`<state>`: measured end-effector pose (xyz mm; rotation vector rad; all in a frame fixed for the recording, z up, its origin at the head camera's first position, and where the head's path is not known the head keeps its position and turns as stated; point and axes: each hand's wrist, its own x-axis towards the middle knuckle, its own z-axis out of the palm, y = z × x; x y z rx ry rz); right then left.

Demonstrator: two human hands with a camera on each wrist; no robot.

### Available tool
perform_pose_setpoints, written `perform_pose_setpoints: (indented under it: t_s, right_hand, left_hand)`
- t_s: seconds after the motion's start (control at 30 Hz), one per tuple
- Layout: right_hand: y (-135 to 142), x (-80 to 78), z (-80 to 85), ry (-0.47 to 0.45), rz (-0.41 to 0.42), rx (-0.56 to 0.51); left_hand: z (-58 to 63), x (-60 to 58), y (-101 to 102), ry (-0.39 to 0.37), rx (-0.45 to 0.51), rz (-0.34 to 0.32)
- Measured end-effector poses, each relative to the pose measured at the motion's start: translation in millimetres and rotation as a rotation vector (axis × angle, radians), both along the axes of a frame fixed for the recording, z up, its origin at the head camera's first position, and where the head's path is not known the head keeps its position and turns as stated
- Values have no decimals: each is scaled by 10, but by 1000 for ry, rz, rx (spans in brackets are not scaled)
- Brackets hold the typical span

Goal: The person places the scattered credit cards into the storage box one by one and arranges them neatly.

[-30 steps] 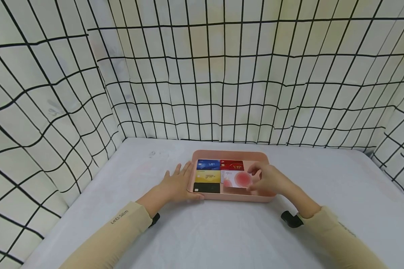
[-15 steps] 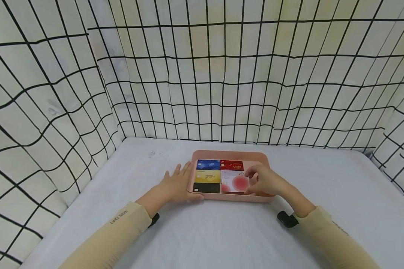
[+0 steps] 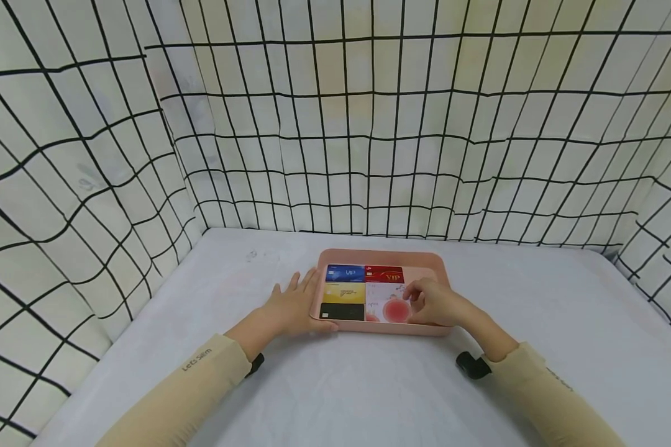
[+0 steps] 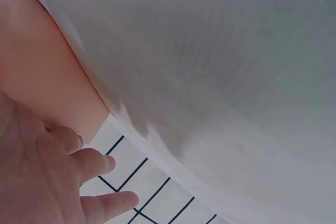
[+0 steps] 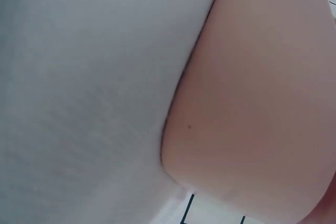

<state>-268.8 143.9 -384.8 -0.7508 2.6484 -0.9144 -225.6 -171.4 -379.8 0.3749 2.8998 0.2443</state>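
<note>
A pink tray [image 3: 380, 256] holds several flat cards in two columns. On the left lie a blue VIP card [image 3: 345, 273], a yellow card [image 3: 344, 293] and a black card [image 3: 342, 311]. A red VIP card [image 3: 384, 274] tops the right column. Below it, a white card with a red circle [image 3: 396, 310] lies level with the black one, and a pale pink surface shows above it. My right hand [image 3: 433, 302] pinches the white card's right edge with curled fingers. Spread out, my left hand [image 3: 291, 308] rests against the tray's left side, thumb along its front wall.
The tray stands on a table with a white cloth [image 3: 335, 385]. Behind and beside it rises a pale wall with black netting [image 3: 369, 136]. Both wrist views show mainly the tray's outer wall [image 5: 247, 93] and the cloth.
My right hand has moved slightly left and toward the front with the white card, which now sits lower, near the tray's front wall. The left hand and the tray have stayed put.
</note>
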Motion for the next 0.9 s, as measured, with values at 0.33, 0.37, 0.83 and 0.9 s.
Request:
perform_pose_setpoints:
  t_s: [0.33,0.37,0.83,0.9]
  right_hand:
    - [-23,1,-3,29,40,59]
    - [-25,0,-6,24,37,62]
    - [-55,10,-14,-41,6,75]
    - [-57,12,-13,-44,4,76]
  left_hand:
    - [0,-4,2,-2,0,-1]
    - [0,-5,3,-3,-4,-2]
    - [24,17,1,-1,11,-4]
    - [27,15,2,-3,12,-3]
